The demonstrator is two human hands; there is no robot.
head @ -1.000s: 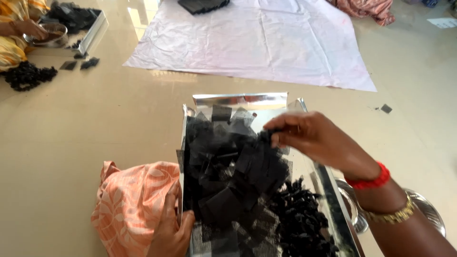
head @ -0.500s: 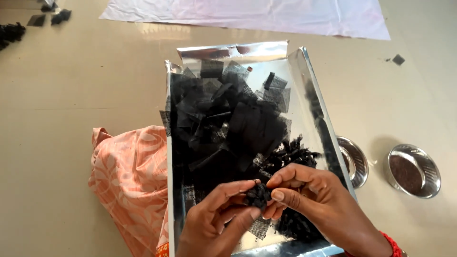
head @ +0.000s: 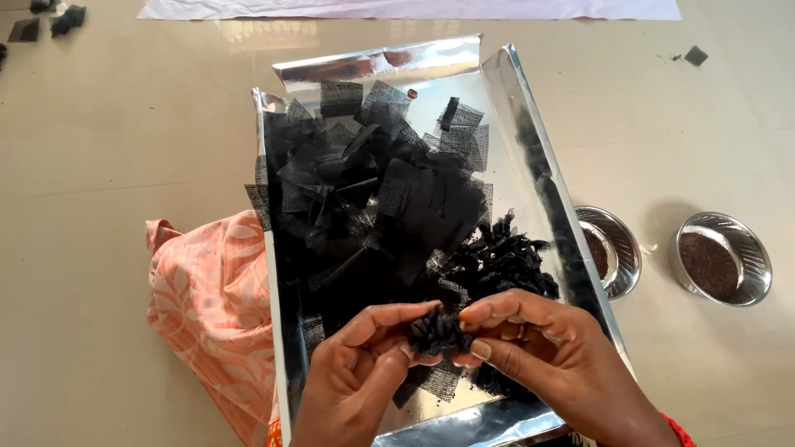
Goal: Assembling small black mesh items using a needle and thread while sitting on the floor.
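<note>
A shiny silver tray (head: 530, 124) lies on the floor in front of me, holding several flat black mesh squares (head: 373, 190) and a heap of bunched black mesh pieces (head: 505, 257). Both my hands meet over the tray's near end. My left hand (head: 356, 381) and my right hand (head: 538, 356) pinch one bunched black mesh piece (head: 437, 333) between their fingertips. A red bangle (head: 679, 430) shows at my right wrist.
Orange patterned cloth (head: 215, 306) lies left of the tray. Two small steel bowls (head: 617, 248) (head: 725, 257) with dark brown grains stand to the right. A white sheet (head: 414, 8) spreads at the far edge. Black scraps (head: 66, 18) lie far left.
My right hand came back from the mesh pile to the near end of the tray. My left hand rose to meet it, and both now pinch a bunched mesh piece.
</note>
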